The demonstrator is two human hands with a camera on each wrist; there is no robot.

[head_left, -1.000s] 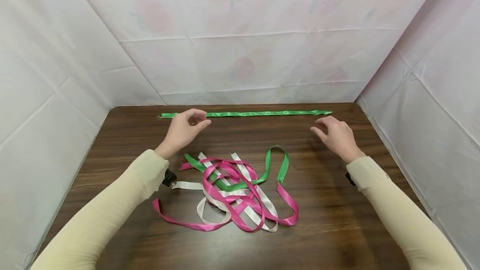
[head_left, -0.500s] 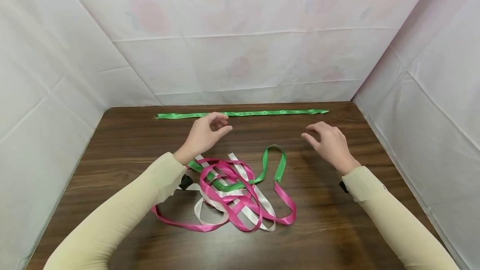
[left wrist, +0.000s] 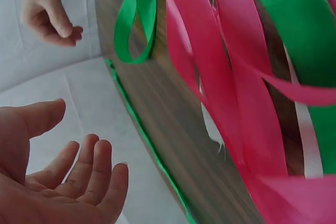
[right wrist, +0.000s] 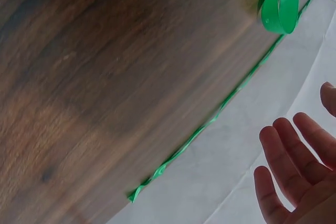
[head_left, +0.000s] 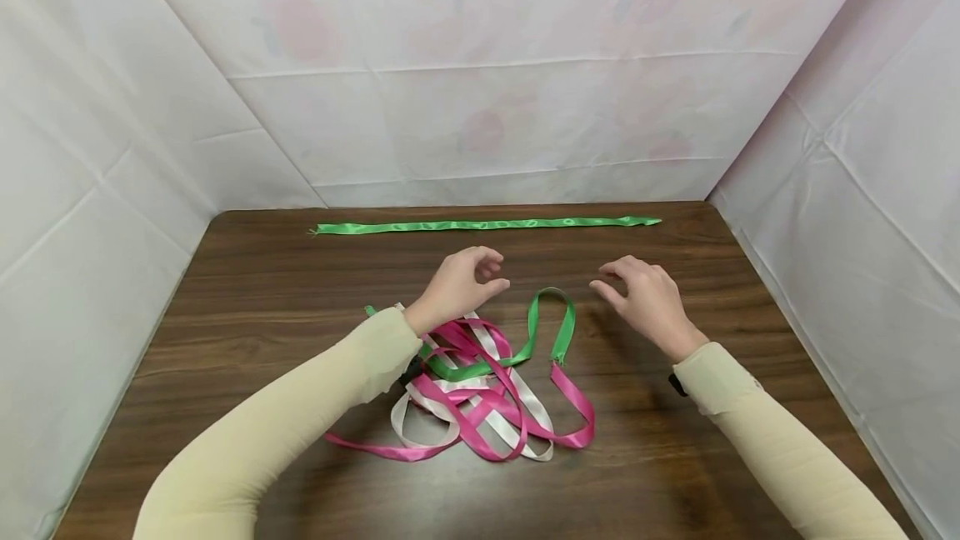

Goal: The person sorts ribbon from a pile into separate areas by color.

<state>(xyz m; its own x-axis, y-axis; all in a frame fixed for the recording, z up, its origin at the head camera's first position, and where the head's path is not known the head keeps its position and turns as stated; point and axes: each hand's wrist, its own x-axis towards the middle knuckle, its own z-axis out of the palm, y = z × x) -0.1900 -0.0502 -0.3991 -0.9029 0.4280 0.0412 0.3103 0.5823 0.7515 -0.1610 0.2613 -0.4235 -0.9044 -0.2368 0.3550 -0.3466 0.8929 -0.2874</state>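
My left hand (head_left: 459, 286) hovers over the upper edge of a ribbon tangle, fingers relaxed and holding nothing. To its right, my right hand (head_left: 643, 297) is held over bare wood with loosely bent, unoccupied fingers. The tangle mixes pink ribbon (head_left: 576, 407), white ribbon (head_left: 534, 400) and green ribbon (head_left: 567, 327), whose loop sticks out between the hands. Part of the pile is hidden under my left forearm. Beyond both hands, a separate green ribbon (head_left: 487, 225) lies stretched nearly straight along the far edge. The left wrist view shows the pink folds (left wrist: 210, 40) up close.
The dark wooden table (head_left: 247, 298) has white cloth walls on its left, back and right. The back cloth (head_left: 480, 123) carries faint pink fruit prints and meets the table's far edge. A small black wrist camera (head_left: 677, 384) sits under the right cuff.
My left hand has moved right and nearer, from the straight green ribbon to above the tangle. My right hand has shifted slightly left and nearer. The ribbons lie as before.
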